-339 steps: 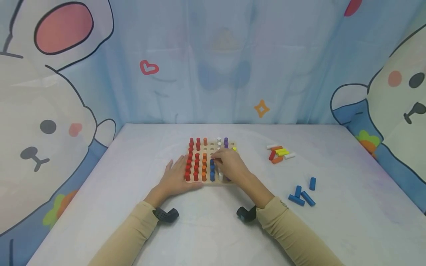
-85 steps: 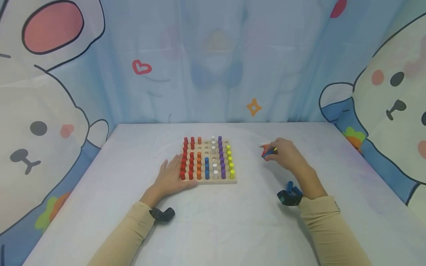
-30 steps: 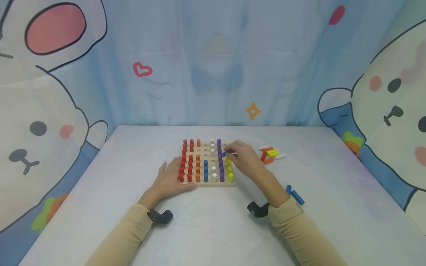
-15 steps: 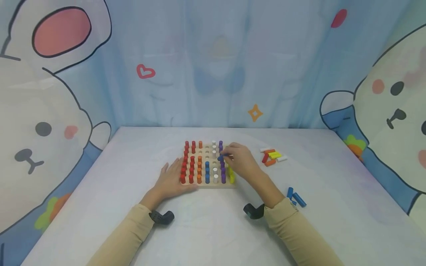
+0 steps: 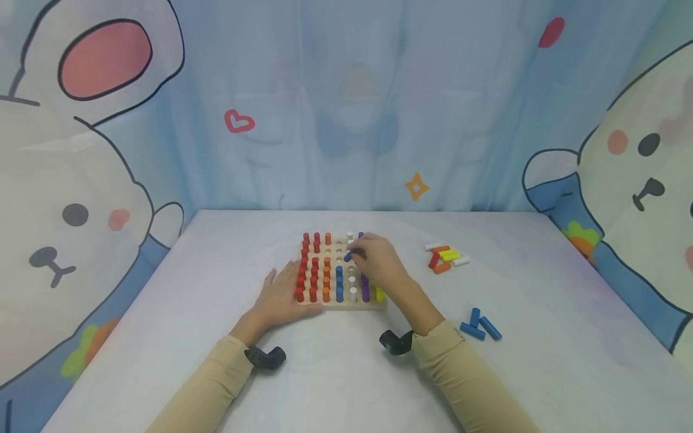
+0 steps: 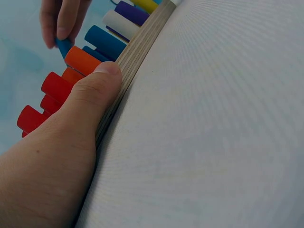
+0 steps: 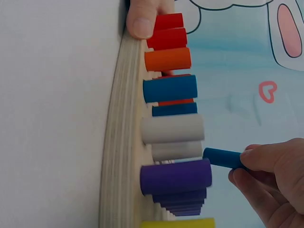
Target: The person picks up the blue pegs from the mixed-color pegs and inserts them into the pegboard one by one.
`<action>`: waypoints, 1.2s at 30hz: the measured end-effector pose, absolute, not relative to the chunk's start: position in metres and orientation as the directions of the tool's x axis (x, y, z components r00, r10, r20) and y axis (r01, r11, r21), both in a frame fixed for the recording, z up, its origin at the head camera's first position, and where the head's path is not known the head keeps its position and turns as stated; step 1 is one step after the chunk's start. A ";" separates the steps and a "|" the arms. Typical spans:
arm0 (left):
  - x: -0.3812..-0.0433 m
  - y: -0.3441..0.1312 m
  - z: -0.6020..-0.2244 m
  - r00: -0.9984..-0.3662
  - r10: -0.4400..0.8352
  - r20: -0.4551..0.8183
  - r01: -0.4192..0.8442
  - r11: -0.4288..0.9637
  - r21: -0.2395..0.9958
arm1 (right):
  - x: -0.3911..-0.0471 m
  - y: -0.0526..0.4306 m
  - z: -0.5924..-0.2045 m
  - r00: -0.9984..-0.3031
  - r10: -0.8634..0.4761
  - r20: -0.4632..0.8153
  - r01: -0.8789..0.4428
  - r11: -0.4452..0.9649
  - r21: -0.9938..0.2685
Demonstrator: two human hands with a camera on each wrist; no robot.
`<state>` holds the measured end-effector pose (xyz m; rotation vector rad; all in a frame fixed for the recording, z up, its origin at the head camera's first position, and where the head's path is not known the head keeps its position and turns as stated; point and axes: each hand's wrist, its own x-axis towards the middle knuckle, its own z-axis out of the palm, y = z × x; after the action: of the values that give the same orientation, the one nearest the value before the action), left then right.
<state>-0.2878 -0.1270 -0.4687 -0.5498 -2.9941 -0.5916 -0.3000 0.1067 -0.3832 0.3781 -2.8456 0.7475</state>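
Observation:
A wooden pegboard (image 5: 341, 306) lies mid-table with upright pegs in columns of red, orange, blue, white, purple and yellow. My left hand (image 5: 278, 297) rests against its left side, fingers straight, with the thumb (image 6: 102, 78) along the front edge near the red and orange pegs. Between thumb and fingertips, my right hand (image 5: 379, 261) pinches a blue peg (image 7: 222, 157). That peg is tilted over the board, just behind the standing blue pegs (image 5: 339, 282), among bare holes. The right hand hides part of the purple and yellow columns in the head view.
Three loose blue pegs (image 5: 489, 328) lie on the table to the right. Farther back is a small pile of white, orange, red and yellow pegs (image 5: 449, 255). A cartoon-printed curtain (image 5: 352, 120) hangs behind the table.
My right hand has carried the blue peg left from near the mixed pile to above the blue column. The loose blue pegs went from several to three. The left hand has stayed put.

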 end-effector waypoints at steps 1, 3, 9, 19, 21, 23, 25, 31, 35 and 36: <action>-0.287 -0.127 -0.469 -0.936 0.334 0.111 0.351 0.863 0.362 | -0.300 0.105 -0.384 -0.950 -0.202 0.238 -0.294 0.838 -0.460; -0.286 -0.129 -0.468 -0.937 0.328 0.117 0.348 0.863 0.365 | -0.301 0.101 -0.386 -0.942 -0.218 0.256 -0.317 0.827 -0.464; -0.285 -0.132 -0.467 -0.942 0.317 0.115 0.336 0.865 0.372 | -0.304 0.092 -0.392 -0.919 -0.270 0.286 -0.377 0.809 -0.450; -0.287 -0.131 -0.471 -0.937 0.334 0.107 0.349 0.866 0.359 | -0.307 0.085 -0.403 -0.890 -0.345 0.299 -0.439 0.827 -0.352; -0.287 -0.130 -0.471 -0.936 0.336 0.105 0.350 0.865 0.358 | -0.307 0.085 -0.403 -0.892 -0.345 0.292 -0.435 0.829 -0.352; -0.288 -0.129 -0.470 -0.937 0.332 0.104 0.347 0.865 0.361 | -0.307 0.084 -0.403 -0.896 -0.344 0.280 -0.429 0.832 -0.352; -0.288 -0.128 -0.469 -0.938 0.330 0.107 0.345 0.865 0.365 | -0.307 0.084 -0.403 -0.901 -0.342 0.268 -0.421 0.841 -0.340; -0.289 -0.126 -0.469 -0.938 0.329 0.106 0.345 0.868 0.358 | -0.307 0.084 -0.401 -0.905 -0.342 0.252 -0.411 0.854 -0.318; -0.290 -0.126 -0.469 -0.939 0.330 0.098 0.342 0.870 0.355 | -0.307 0.083 -0.401 -0.911 -0.337 0.240 -0.403 0.854 -0.329; -0.290 -0.126 -0.469 -0.939 0.329 0.096 0.342 0.871 0.353 | -0.307 0.083 -0.401 -0.911 -0.337 0.238 -0.403 0.853 -0.332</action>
<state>-0.2896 -0.1264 -0.4690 -0.5392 -3.0067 -0.5770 -0.3069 0.0830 -0.4011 0.5749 -2.8573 0.5679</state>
